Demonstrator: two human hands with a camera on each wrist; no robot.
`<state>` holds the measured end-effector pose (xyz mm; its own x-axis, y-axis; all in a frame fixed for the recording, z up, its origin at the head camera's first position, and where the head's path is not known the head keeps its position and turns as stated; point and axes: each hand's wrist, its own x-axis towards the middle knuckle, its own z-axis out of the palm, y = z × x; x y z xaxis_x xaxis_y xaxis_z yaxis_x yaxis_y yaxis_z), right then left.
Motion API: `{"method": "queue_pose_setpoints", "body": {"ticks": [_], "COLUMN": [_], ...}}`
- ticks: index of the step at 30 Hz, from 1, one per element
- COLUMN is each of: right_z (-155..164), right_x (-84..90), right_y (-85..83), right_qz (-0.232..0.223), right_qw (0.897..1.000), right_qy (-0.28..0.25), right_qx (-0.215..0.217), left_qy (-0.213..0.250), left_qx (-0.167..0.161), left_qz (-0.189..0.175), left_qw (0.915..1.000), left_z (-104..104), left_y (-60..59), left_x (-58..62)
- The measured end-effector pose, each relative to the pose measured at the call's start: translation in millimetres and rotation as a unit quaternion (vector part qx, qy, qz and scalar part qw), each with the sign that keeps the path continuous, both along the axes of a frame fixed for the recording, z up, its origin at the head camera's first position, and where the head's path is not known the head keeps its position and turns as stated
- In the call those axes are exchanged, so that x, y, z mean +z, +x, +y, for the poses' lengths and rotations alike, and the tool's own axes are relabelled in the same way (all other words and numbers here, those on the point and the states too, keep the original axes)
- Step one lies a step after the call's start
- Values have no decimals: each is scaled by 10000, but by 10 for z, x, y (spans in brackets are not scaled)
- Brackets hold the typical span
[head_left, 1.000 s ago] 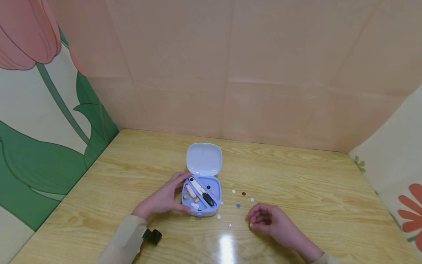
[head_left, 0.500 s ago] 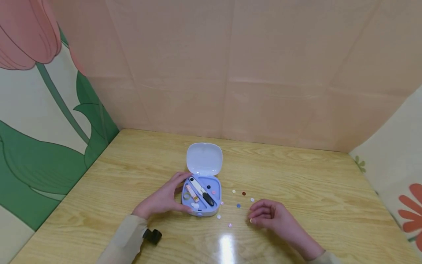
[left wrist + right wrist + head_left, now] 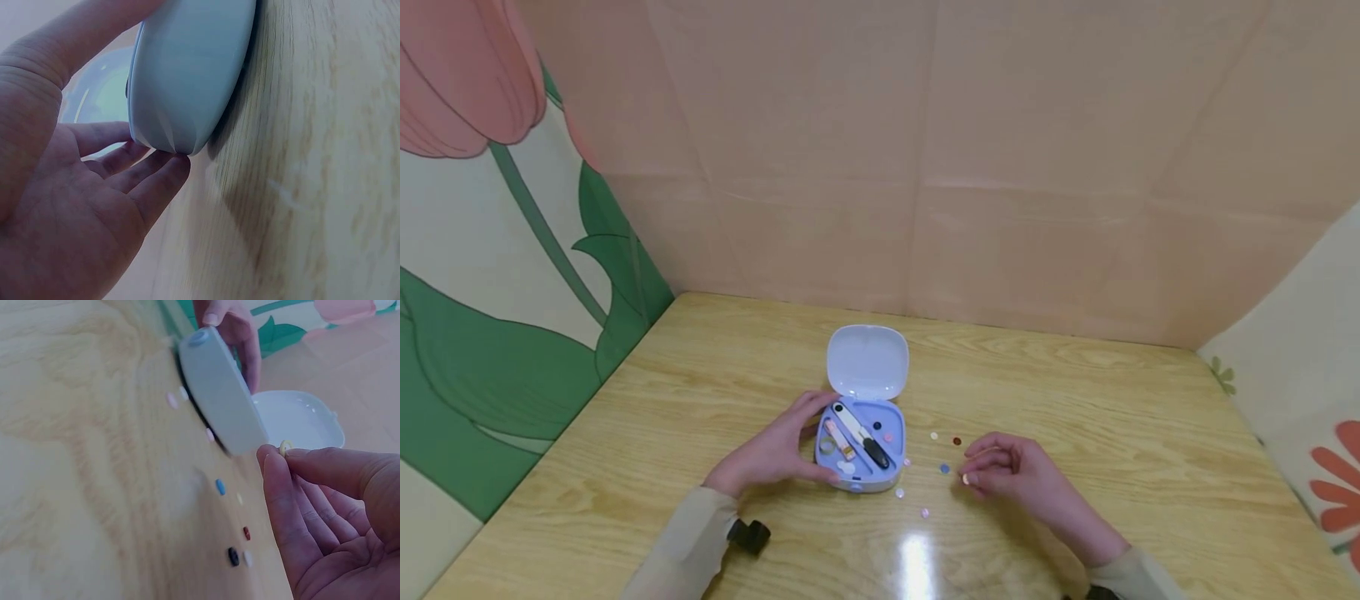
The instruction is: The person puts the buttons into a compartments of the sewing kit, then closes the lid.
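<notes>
A small lilac case [image 3: 859,477] lies open on the wooden table [image 3: 1075,392], its lid [image 3: 867,362] tipped back. Inside are white-and-black snips [image 3: 859,433], a yellow ring [image 3: 826,446] and a few buttons. My left hand [image 3: 771,454] grips the case's left side, thumb along the front and fingers [image 3: 156,181] against its wall [image 3: 187,69]. My right hand [image 3: 1011,471] hovers just right of the case and pinches a small pale yellow button [image 3: 285,447] between thumb and forefinger. Loose buttons lie beside it: white [image 3: 934,435], red [image 3: 957,441], blue [image 3: 944,468].
More buttons lie in front of the case: a white one [image 3: 899,493] and a pink one [image 3: 925,512]. Pink panels wall the table at the back, flower-printed panels at both sides. A black wrist camera [image 3: 749,535] sits on my left sleeve.
My right hand has moved up and left toward the loose buttons and the case, still pinching the button. The left hand and case have stayed put.
</notes>
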<state>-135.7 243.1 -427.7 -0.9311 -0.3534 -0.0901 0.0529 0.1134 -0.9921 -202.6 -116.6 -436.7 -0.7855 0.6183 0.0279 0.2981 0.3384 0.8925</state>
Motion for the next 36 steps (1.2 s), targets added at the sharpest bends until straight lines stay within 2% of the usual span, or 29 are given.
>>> {"method": "queue_pose_setpoints", "body": {"ticks": [5, 13, 20, 30, 36], "right_z": [-88, -212, -354, -602, -709], "right_x": [68, 160, 147, 118, 78], "right_y": [-73, -179, -290, -445, -539], "right_qz": [-95, -46, -115, 258, 288], "right_qw": [9999, 9985, 9979, 9976, 9974], "right_qy": [-9, 402, 326, 432, 390], "right_qx": [-111, -370, -550, -480, -534], "left_qy": [-26, 11, -61, -84, -87], "left_qx": [-1, -31, 4, 8, -8], "left_qz": [-12, 43, 3, 44, 40], "left_qw": [10000, 10000, 10000, 10000, 10000], "left_z": [5, 9, -12, -8, 7], "left_y": [-6, -17, -18, -11, -10], "left_x": [-5, -12, -14, -15, -11]}}
